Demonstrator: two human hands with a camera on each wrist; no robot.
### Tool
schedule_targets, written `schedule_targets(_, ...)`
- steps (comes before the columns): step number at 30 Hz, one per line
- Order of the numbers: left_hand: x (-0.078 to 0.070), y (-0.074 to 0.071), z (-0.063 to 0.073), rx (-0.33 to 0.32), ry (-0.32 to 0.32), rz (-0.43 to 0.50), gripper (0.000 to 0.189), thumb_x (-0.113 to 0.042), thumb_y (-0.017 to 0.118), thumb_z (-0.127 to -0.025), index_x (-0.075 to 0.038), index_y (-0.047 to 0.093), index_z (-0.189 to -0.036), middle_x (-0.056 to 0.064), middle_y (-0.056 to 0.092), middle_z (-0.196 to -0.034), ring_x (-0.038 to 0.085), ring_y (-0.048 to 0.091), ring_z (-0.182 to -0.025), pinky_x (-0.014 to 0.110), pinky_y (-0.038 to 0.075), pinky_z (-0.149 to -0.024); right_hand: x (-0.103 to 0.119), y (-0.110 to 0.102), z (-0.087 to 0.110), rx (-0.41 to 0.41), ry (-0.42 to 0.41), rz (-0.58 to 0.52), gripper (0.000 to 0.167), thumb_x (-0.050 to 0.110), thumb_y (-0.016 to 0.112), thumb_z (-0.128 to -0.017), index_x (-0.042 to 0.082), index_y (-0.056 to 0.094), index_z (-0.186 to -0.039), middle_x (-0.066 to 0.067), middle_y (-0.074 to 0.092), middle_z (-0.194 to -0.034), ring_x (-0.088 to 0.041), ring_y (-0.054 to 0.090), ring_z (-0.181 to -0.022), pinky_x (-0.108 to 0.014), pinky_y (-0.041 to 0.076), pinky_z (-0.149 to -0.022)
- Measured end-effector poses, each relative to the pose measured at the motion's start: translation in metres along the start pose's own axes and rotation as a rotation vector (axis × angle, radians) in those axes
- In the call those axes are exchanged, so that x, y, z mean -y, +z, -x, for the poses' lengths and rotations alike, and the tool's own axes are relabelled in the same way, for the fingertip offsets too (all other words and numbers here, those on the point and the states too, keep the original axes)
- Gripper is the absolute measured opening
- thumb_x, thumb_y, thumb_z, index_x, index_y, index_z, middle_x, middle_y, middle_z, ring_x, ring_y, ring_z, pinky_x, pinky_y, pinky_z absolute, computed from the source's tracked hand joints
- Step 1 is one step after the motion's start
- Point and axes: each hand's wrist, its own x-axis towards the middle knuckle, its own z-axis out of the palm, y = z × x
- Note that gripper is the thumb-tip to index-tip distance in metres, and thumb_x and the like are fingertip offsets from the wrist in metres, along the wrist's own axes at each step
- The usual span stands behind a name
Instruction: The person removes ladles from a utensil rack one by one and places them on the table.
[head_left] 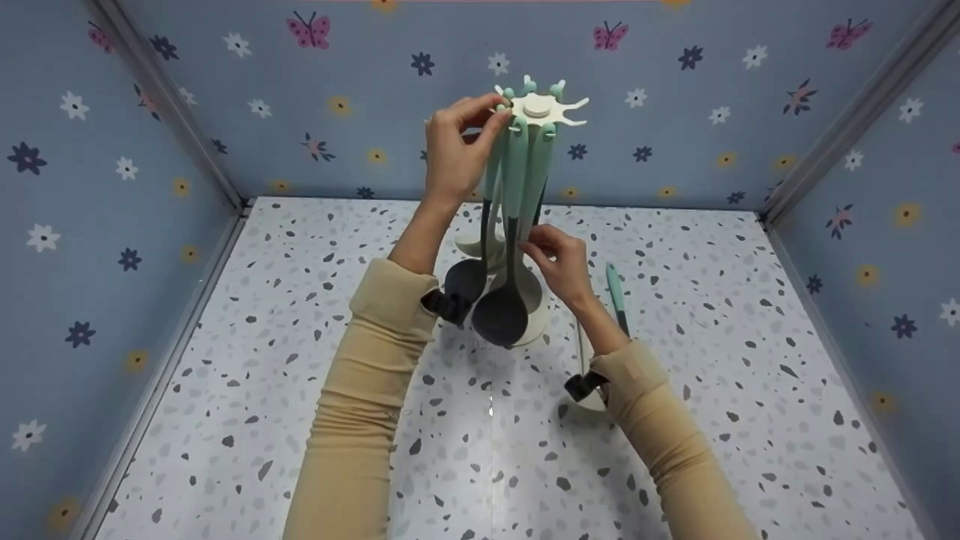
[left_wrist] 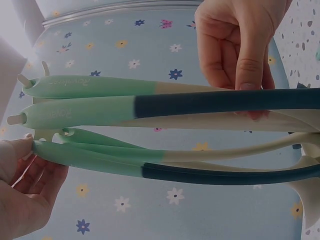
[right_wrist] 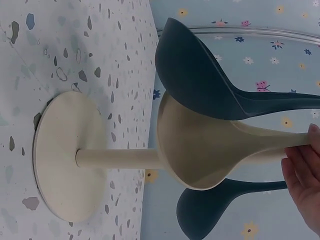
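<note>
Head view, fingers of two hands, one rack, perhaps six hung utensils

Flowered panels and metal framing suggest a booth-like workspace.

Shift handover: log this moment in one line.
left hand: pinches green handle | right hand: pinches beige utensil | dark ladle: hanging on stand

A dark ladle and a cream spoon hang by green handles from an upright cream stand, round ends down.
</note>
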Motion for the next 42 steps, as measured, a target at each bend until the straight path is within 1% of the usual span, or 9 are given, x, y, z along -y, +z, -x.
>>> schedule_targets(4, 0.014, 0.002, -0.004, -0.004, -0.005, 0.002, 0.019, -0.013, 0.061, -0.084, -0.001, 0.067, -0.097, 0.007, 0.063, -0.090, 0.012, 0.059, -0.080, 0.021, 0.050, -0.070, -0.001, 0.000, 0.001, -0.015, -0.013, -0.017, 0.008, -0.007, 0.058, -0.081, -0.010, 0.061, -0.088, -0.019, 0.063, -0.082, -0.028, 0.062, -0.073, -0.024, 0.050, -0.067)
schedule_targets(10, 0.018, 0.004, -0.005, -0.009, 0.006, -0.004, 0.019, -0.014, 0.062, -0.084, -0.001, 0.067, -0.097, 0.007, 0.063, -0.089, 0.011, 0.059, -0.080, 0.021, 0.050, -0.070, -0.002, 0.000, 0.004, -0.046, -0.047, -0.023, 0.006, -0.009, 0.057, -0.081, -0.011, 0.060, -0.087, -0.020, 0.062, -0.079, -0.029, 0.062, -0.070, -0.024, 0.051, -0.065)
schedule_targets(15, 0.020, 0.003, -0.006, -0.008, 0.019, 0.010, 0.021, -0.012, 0.061, -0.084, 0.001, 0.066, -0.099, 0.009, 0.063, -0.090, 0.014, 0.059, -0.081, 0.022, 0.050, -0.071, -0.004, -0.002, 0.006, -0.075, -0.092, -0.014, 0.007, -0.011, 0.057, -0.080, -0.011, 0.060, -0.087, -0.020, 0.062, -0.079, -0.029, 0.062, -0.069, -0.025, 0.051, -0.064)
schedule_targets(19, 0.021, 0.004, -0.006, -0.003, 0.018, 0.013, 0.021, -0.012, 0.061, -0.084, 0.001, 0.066, -0.099, 0.010, 0.063, -0.090, 0.015, 0.059, -0.081, 0.022, 0.050, -0.071, -0.005, -0.003, 0.008, -0.090, -0.115, -0.015, 0.008, -0.012, 0.056, -0.080, -0.012, 0.060, -0.087, -0.021, 0.062, -0.079, -0.030, 0.062, -0.069, -0.028, 0.051, -0.064)
schedule_targets(22, 0.021, 0.004, -0.005, -0.005, 0.020, 0.001, 0.019, -0.013, 0.061, -0.084, -0.001, 0.067, -0.097, 0.007, 0.063, -0.088, 0.012, 0.059, -0.080, 0.021, 0.049, -0.069, -0.005, -0.005, 0.010, -0.096, -0.114, -0.007, 0.009, -0.012, 0.056, -0.080, -0.012, 0.060, -0.088, -0.022, 0.062, -0.079, -0.031, 0.062, -0.069, -0.028, 0.051, -0.065)
schedule_targets(29, 0.019, 0.003, -0.004, -0.009, 0.072, -0.011, 0.018, -0.013, 0.060, -0.085, -0.001, 0.067, -0.096, 0.005, 0.063, -0.085, 0.009, 0.058, -0.077, 0.022, 0.049, -0.066, -0.002, -0.006, 0.011, -0.102, -0.126, 0.016, 0.009, -0.012, 0.055, -0.081, -0.011, 0.061, -0.089, -0.020, 0.062, -0.080, -0.031, 0.062, -0.070, -0.028, 0.051, -0.065)
schedule_targets(37, 0.016, 0.003, -0.004, -0.001, 0.002, -0.012, 0.019, -0.015, 0.061, -0.084, -0.002, 0.067, -0.097, 0.006, 0.063, -0.088, 0.011, 0.059, -0.080, 0.021, 0.049, -0.069, 0.003, -0.007, 0.012, -0.126, -0.140, 0.054, 0.010, -0.012, 0.057, -0.080, -0.011, 0.061, -0.088, -0.019, 0.063, -0.079, -0.029, 0.062, -0.070, -0.028, 0.051, -0.064)
schedule_targets(40, 0.016, 0.003, -0.004, -0.004, 0.004, -0.013, 0.019, -0.015, 0.061, -0.084, -0.002, 0.067, -0.096, 0.006, 0.063, -0.088, 0.011, 0.059, -0.080, 0.021, 0.049, -0.069, 0.004, -0.007, 0.011, -0.135, -0.160, 0.061, 0.010, -0.013, 0.057, -0.079, -0.010, 0.062, -0.088, -0.019, 0.063, -0.079, -0.029, 0.062, -0.070, -0.026, 0.051, -0.064)
schedule_targets(42, 0.017, 0.003, -0.004, -0.010, 0.023, -0.016, 0.018, -0.015, 0.061, -0.084, -0.002, 0.067, -0.096, 0.006, 0.063, -0.087, 0.010, 0.059, -0.079, 0.021, 0.050, -0.068, 0.005, -0.008, 0.011, -0.141, -0.174, 0.062, 0.011, -0.014, 0.058, -0.078, -0.010, 0.062, -0.088, -0.018, 0.063, -0.079, -0.029, 0.062, -0.069, -0.026, 0.051, -0.064)
